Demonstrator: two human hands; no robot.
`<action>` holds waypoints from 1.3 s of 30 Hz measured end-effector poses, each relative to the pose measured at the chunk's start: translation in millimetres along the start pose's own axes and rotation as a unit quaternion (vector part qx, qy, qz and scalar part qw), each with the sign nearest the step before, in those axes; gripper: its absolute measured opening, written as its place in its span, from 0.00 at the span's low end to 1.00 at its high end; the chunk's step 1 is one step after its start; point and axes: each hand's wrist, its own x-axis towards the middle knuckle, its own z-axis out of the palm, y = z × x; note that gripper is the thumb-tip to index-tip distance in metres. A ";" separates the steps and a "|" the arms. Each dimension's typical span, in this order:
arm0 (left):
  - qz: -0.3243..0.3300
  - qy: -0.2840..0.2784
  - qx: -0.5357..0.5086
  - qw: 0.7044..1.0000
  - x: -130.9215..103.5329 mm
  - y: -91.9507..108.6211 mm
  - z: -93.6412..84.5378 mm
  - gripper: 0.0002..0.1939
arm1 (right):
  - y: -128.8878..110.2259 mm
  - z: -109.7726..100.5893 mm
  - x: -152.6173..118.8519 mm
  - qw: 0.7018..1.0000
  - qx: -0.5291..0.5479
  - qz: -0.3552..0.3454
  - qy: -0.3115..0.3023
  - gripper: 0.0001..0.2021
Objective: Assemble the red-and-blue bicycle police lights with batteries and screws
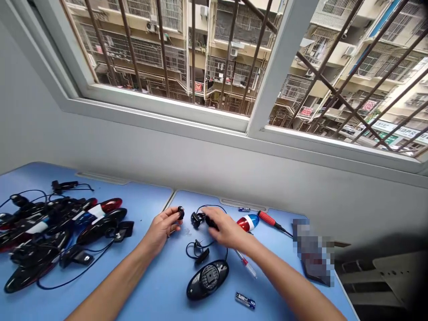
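Between the thumb and fingers of my left hand [162, 226] is a small round black part [181, 212], held just above the blue table. My right hand [223, 226] is closed over a black part [211, 222], mostly hidden under its fingers. Right beside those fingers lies a black clamp-like piece [197, 219] with a thin cable. Nearer me, a small black button piece [202, 256] with a looped cable rests on the table. Below it sits an oval black housing [207, 280], its round ribbed mount facing up. A red, white and blue shell [248, 222] lies beyond my right wrist.
Several black lamp units with cables [67, 223] are heaped at the left. On the right lie a red screwdriver [270, 220], batteries [245, 300], a clear-handled red tool [246, 265] and a pixelated dark object [314, 254]. A barred window [160, 111] stands behind the table [150, 285].
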 end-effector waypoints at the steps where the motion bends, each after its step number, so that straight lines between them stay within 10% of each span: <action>1: 0.001 0.002 0.000 1.000 0.1 -0.2 -0.3 0.20 | 1.2 -9.7 1.4 0.999 0.045 0.020 0.021 0.29; 8: -0.009 0.003 0.011 1.000 -1.7 2.0 0.1 0.22 | 20.9 -63.6 9.5 0.974 0.190 0.115 0.046 0.24; 18: 0.002 -0.037 0.078 0.996 -3.0 2.0 1.8 0.20 | 27.4 -37.1 9.7 0.985 0.109 0.132 -0.028 0.17; 26: 0.017 -0.035 0.122 0.992 -0.5 5.7 10.7 0.13 | 40.1 -46.4 0.6 0.996 -0.063 0.037 0.050 0.16; 39: -0.039 -0.035 0.059 0.997 -6.5 7.4 -0.9 0.19 | 35.2 -18.8 -123.3 0.929 -0.279 0.054 0.238 0.18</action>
